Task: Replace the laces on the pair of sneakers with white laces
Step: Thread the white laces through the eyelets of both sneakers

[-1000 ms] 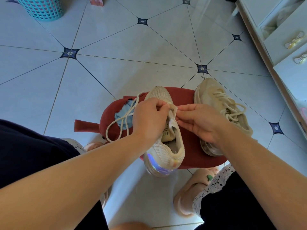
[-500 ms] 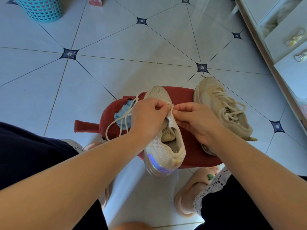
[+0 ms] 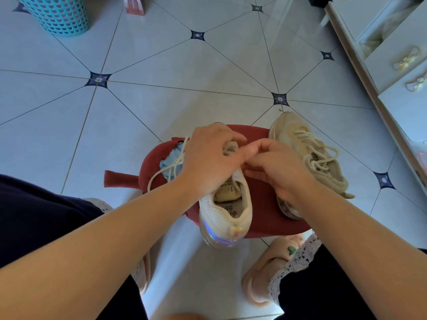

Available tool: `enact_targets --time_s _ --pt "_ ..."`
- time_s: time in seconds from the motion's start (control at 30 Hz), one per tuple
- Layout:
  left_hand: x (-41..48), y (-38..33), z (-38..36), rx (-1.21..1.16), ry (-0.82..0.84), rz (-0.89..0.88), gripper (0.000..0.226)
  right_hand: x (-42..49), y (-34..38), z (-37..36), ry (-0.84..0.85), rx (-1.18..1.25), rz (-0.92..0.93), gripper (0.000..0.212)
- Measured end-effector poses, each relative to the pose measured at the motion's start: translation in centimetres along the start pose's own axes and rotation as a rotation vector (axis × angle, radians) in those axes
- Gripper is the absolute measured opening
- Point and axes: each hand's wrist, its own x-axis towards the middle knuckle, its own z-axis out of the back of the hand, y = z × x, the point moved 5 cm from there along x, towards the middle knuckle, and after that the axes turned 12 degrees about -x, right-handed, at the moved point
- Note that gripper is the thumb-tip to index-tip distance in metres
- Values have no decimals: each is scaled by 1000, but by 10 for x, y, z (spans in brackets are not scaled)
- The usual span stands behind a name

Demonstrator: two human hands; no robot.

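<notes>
Gripped the lace [image 3: 176, 160] at the white sneaker's [image 3: 227, 213] eyelets with the left hand's [image 3: 208, 160] curled fingers — pinched there too by the right hand [image 3: 279, 169]. Rested on a red cushion [image 3: 265, 204], heel nearest the camera, beside the laced second sneaker [image 3: 309, 153].

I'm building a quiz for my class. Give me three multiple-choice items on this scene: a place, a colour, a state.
1. The middle sneaker rests on: A a red cushion; B a table; C a drawer.
2. The basket is: A black; B teal; C yellow.
3. The right sneaker is: A laceless; B upside down; C laced.
Key: A, it sits on the cushion; B, its mesh wall is teal; C, cream laces cross its top.
</notes>
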Motion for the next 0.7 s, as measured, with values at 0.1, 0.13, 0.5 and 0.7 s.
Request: enact_targets --time_s 0.1,0.13,0.5,0.7 --pt "0 5 -7 227 90 27 34 -3 11 10 -146 -174 95 13" --pt "0 5 -6 245 74 30 34 -5 15 13 -195 -200 130 14" --pt "-1 10 -4 203 60 56 28 -20 78 107 -524 449 240 35" --pt "-2 10 -5 195 58 43 30 3 27 5 -73 -1012 240 19"
